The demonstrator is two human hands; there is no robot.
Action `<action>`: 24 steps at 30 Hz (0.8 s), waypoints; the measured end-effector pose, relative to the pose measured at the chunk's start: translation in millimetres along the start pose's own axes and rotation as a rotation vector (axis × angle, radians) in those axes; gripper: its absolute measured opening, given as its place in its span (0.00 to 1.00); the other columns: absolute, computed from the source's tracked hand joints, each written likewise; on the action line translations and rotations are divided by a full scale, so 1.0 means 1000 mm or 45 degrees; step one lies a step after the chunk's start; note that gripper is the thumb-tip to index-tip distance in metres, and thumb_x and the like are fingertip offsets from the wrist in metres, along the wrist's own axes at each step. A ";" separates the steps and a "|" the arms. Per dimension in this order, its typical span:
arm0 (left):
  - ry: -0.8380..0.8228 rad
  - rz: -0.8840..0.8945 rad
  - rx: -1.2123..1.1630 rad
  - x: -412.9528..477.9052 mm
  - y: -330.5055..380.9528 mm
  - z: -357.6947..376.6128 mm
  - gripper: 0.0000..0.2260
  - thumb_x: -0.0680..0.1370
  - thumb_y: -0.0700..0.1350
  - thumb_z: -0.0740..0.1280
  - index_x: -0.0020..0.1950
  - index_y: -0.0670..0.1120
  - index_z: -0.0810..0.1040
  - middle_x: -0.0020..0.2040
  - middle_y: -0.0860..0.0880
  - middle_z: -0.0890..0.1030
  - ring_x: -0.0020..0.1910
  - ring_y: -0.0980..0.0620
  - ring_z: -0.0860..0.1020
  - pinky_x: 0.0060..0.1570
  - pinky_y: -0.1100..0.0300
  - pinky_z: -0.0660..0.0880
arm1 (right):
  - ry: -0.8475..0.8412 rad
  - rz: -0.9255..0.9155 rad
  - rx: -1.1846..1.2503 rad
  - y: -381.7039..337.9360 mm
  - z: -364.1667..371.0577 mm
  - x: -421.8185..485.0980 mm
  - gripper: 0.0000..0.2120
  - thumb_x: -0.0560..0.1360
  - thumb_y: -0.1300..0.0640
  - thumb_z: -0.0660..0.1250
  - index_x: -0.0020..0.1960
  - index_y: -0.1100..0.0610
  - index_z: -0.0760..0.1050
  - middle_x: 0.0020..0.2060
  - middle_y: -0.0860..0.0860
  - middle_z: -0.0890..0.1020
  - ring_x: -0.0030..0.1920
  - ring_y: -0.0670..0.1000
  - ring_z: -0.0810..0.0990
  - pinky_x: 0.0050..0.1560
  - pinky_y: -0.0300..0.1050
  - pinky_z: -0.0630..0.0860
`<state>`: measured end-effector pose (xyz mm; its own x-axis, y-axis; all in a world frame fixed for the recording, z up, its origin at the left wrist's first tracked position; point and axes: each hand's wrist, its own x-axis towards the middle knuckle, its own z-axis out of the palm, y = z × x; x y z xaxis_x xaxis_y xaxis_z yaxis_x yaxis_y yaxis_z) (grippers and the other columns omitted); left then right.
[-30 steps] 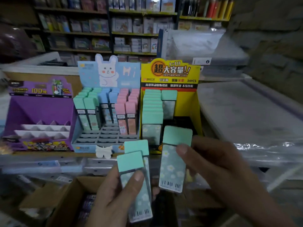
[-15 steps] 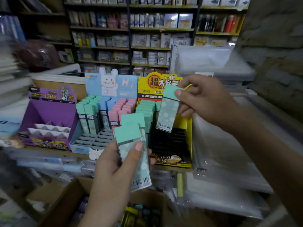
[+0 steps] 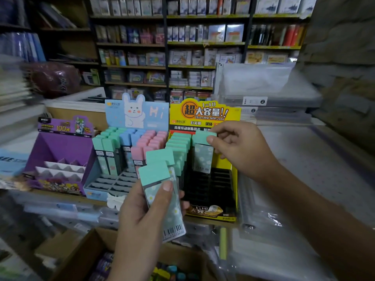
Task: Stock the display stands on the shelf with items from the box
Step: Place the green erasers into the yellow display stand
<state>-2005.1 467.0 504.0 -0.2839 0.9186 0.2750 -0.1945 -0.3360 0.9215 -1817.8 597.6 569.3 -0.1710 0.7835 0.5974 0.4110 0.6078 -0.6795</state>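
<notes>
My right hand (image 3: 237, 147) pinches the mint cap of a flowered lead case (image 3: 203, 155), held upright over the right column of the yellow display stand (image 3: 233, 175). The stand's left column is filled with the same mint-capped cases (image 3: 178, 142); black slots in front are bare. My left hand (image 3: 146, 211) grips two more flowered cases (image 3: 162, 191) in front of the stands, thumb across the front one. The cardboard box (image 3: 81, 258) lies open below, with coloured items inside.
A blue rabbit display stand (image 3: 132, 118) holds green, blue and pink cases, with bare slots in front. A purple stand (image 3: 60, 151) sits at the left. Clear plastic sleeves (image 3: 284, 179) lie stacked at the right. Stocked shelves (image 3: 182, 57) fill the background.
My right hand carried its case up from beside the left hand to the yellow stand and lowered it toward the right column. The left hand rose slightly with its two cases.
</notes>
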 end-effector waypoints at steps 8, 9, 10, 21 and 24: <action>-0.005 0.006 0.013 -0.001 0.000 0.003 0.12 0.73 0.55 0.69 0.55 0.56 0.84 0.45 0.43 0.86 0.39 0.44 0.87 0.35 0.59 0.81 | -0.055 -0.095 0.023 -0.005 -0.001 -0.004 0.08 0.76 0.61 0.72 0.50 0.51 0.76 0.38 0.64 0.75 0.37 0.66 0.76 0.36 0.58 0.76; -0.009 0.005 0.009 -0.001 0.001 0.004 0.12 0.73 0.55 0.69 0.54 0.55 0.84 0.44 0.43 0.86 0.39 0.44 0.86 0.34 0.59 0.81 | -0.062 -0.117 0.006 -0.005 -0.001 -0.004 0.08 0.77 0.61 0.71 0.50 0.51 0.75 0.37 0.63 0.75 0.37 0.65 0.76 0.37 0.59 0.76; -0.015 0.004 0.003 -0.002 0.001 0.004 0.12 0.73 0.54 0.69 0.54 0.55 0.84 0.44 0.43 0.86 0.39 0.44 0.86 0.34 0.59 0.81 | -0.069 -0.133 -0.005 -0.004 0.000 -0.005 0.08 0.77 0.61 0.70 0.50 0.50 0.75 0.37 0.62 0.74 0.36 0.64 0.76 0.38 0.60 0.76; -0.029 0.024 0.006 -0.001 0.003 0.006 0.10 0.74 0.53 0.68 0.54 0.56 0.84 0.44 0.43 0.86 0.39 0.45 0.86 0.34 0.59 0.81 | -0.027 -0.165 -0.145 0.003 0.004 -0.002 0.09 0.78 0.61 0.68 0.50 0.47 0.75 0.37 0.59 0.75 0.36 0.60 0.76 0.38 0.59 0.78; -0.039 0.022 0.001 -0.001 0.002 0.008 0.10 0.75 0.52 0.68 0.54 0.55 0.84 0.44 0.43 0.86 0.40 0.43 0.86 0.36 0.57 0.82 | -0.030 -0.175 -0.134 0.000 0.004 -0.003 0.10 0.78 0.63 0.67 0.49 0.47 0.75 0.38 0.61 0.74 0.36 0.61 0.75 0.38 0.57 0.76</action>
<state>-1998.1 467.2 507.5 -0.2581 0.9186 0.2993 -0.1891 -0.3518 0.9168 -1820.8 596.0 565.3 -0.2522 0.6974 0.6708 0.4739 0.6934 -0.5428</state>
